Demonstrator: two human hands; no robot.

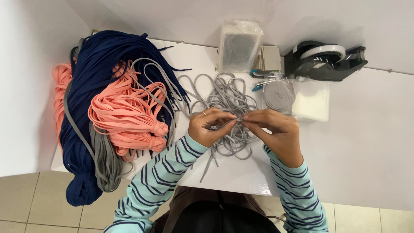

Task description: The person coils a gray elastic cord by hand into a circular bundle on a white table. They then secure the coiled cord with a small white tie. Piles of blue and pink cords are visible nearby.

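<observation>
Both hands meet over the middle of the counter [371,129], left hand [210,127] and right hand [276,131] each pinching one grey flat cord [239,118] stretched crosswise between their fingertips, right above the loose grey cord tangle [226,97].

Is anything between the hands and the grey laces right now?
Nothing visible. The left hand and right hand already pinch a strand of the grey laces between their fingertips, above the loose tangle on the white table.
</observation>
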